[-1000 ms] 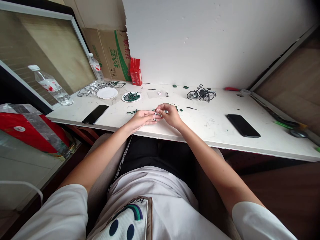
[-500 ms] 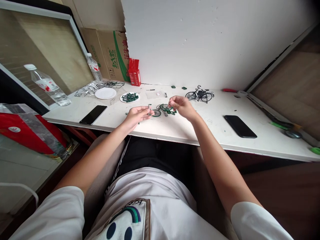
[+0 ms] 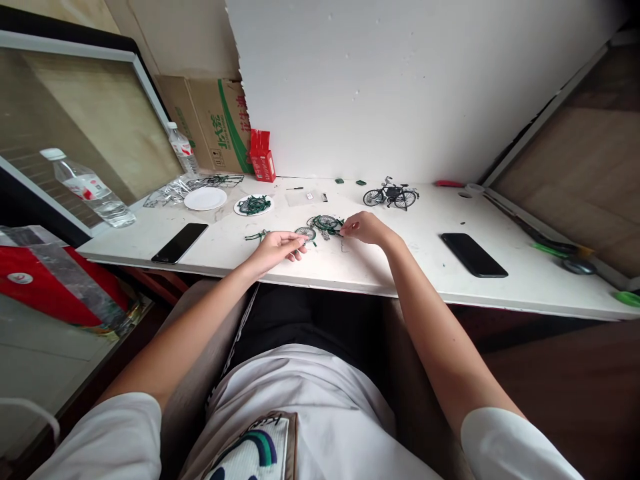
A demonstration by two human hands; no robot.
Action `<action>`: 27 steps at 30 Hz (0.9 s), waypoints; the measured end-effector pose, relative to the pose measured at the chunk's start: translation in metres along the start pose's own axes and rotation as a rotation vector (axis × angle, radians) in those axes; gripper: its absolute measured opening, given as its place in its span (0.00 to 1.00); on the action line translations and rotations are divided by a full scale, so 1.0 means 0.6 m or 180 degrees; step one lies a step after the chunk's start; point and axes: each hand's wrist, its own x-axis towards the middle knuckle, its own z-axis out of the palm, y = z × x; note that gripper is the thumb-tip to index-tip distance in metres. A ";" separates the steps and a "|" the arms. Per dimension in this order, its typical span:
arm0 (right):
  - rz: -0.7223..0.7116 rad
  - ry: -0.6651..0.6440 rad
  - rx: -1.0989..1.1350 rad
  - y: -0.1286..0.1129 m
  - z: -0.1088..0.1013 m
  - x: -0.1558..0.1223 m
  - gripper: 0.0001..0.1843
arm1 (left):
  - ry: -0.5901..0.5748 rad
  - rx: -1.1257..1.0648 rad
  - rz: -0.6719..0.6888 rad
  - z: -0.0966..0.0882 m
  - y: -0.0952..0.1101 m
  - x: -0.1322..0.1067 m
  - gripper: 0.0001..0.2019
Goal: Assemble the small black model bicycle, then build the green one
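Observation:
My left hand [image 3: 281,249] hovers over the table's front edge with thumb and forefinger pinched together; whatever is between them is too small to make out. Just beyond those fingertips lies a small spoked model wheel [image 3: 305,234]. A cluster of green model bicycle parts [image 3: 327,223] rests to its right. At the right end of that cluster, my right hand [image 3: 369,228] has its fingers closed, and their tips hide anything held. Left of the wheel, partly behind my left hand, is a thin green part [image 3: 256,236]. An assembled black model bicycle [image 3: 390,195] stands farther back.
Behind are a white plate [image 3: 237,209] of green parts, a bare white plate [image 3: 205,199] and a red box [image 3: 262,157]. Phones lie at left [image 3: 180,243] and right [image 3: 474,255]. One water bottle [image 3: 93,188] leans at the left; another [image 3: 182,148] stands behind.
My right hand has lowered to the right end of the green cluster. My left hand's fingers have turned, and the small piece seen upright in them no longer shows clearly. The view has tilted slightly.

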 end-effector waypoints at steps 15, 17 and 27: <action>-0.0497 -0.0349 -0.0538 -0.020 0.029 0.023 0.12 | -0.0369 0.0238 -0.0063 0.040 -0.028 0.018 0.26; -0.0432 -0.0341 -0.0564 -0.015 0.028 0.023 0.13 | -0.0376 0.0218 -0.0066 0.038 -0.030 0.019 0.26; -0.0821 0.0091 -0.0704 -0.012 0.066 0.041 0.18 | -0.0352 0.0035 -0.0089 0.029 -0.028 0.025 0.27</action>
